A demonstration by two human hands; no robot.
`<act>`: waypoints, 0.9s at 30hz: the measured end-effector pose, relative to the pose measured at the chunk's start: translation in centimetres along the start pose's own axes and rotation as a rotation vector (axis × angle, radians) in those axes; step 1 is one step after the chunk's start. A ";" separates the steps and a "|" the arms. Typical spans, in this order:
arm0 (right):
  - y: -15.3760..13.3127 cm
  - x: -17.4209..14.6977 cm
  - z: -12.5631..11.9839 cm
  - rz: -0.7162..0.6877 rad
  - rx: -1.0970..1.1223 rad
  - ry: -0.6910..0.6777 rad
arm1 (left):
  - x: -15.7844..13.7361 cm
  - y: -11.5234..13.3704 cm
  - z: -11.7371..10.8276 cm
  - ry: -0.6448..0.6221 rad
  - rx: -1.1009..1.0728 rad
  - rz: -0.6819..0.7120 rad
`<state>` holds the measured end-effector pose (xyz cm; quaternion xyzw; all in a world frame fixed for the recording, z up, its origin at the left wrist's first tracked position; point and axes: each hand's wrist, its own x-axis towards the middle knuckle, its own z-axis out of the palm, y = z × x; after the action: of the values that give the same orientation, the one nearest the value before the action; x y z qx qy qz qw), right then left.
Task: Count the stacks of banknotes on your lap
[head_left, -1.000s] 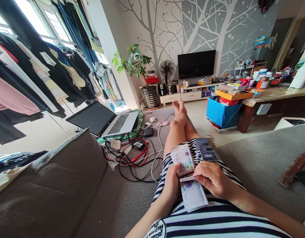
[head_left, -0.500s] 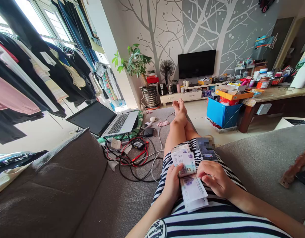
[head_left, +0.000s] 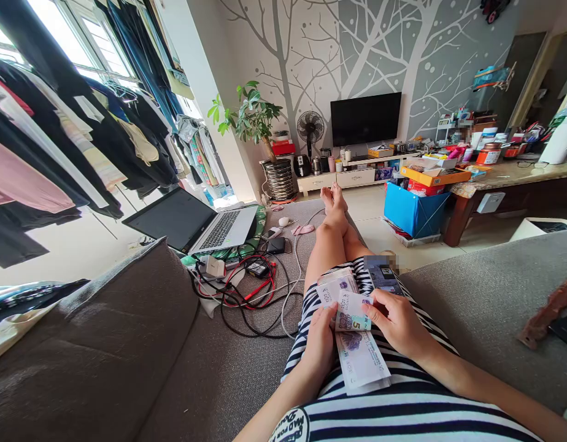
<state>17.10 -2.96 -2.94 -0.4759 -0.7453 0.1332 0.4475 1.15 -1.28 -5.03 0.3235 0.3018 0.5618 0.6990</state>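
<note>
Over my striped lap, my left hand [head_left: 321,336] is closed on a stack of banknotes [head_left: 333,286], its thumb pressed on top. My right hand [head_left: 397,319] pinches the right edge of a 5-marked banknote [head_left: 354,312], which has a purple and green print. That note overlaps the stack, and its left side reaches my left thumb. Below it, more banknotes [head_left: 362,362] hang down toward my belly, fanned slightly at their lower ends. Just beyond my right hand a dark, partly blurred-out flat object [head_left: 383,279] rests on my thigh.
Left of my legs on the sofa [head_left: 237,374] lie tangled cables [head_left: 246,294] and chargers. An open laptop [head_left: 223,230] stands beyond them. A brown strap-like object [head_left: 548,310] lies at far right. Past my feet are a television [head_left: 366,120] and a potted plant [head_left: 265,132].
My right fingers have taken hold of the 5-marked note's right edge. The note has shifted right and turned, showing more of the stack beneath. My left hand stays in place.
</note>
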 end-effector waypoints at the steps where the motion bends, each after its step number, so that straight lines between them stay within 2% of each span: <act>1: -0.1 -0.1 -0.1 -0.022 0.013 -0.001 | 0.0 0.0 0.0 0.021 0.004 0.015; 6: -0.7 -0.4 -0.7 -0.206 0.104 -0.090 | 0.1 0.1 0.0 0.119 0.062 0.009; 9: -0.8 -0.5 -0.7 -0.278 0.140 -0.144 | 0.0 0.3 0.1 0.098 0.067 -0.024; 17: -0.6 -0.5 -0.8 -0.311 0.155 -0.161 | -0.2 0.5 0.4 0.032 0.015 -0.031; 27: -0.8 -0.4 -1.0 -0.313 0.149 -0.166 | 0.0 0.5 0.3 0.068 0.033 -0.020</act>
<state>17.43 -3.92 -2.06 -0.3069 -0.8327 0.1557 0.4338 1.03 -1.27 -4.44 0.3127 0.3377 0.5603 0.6887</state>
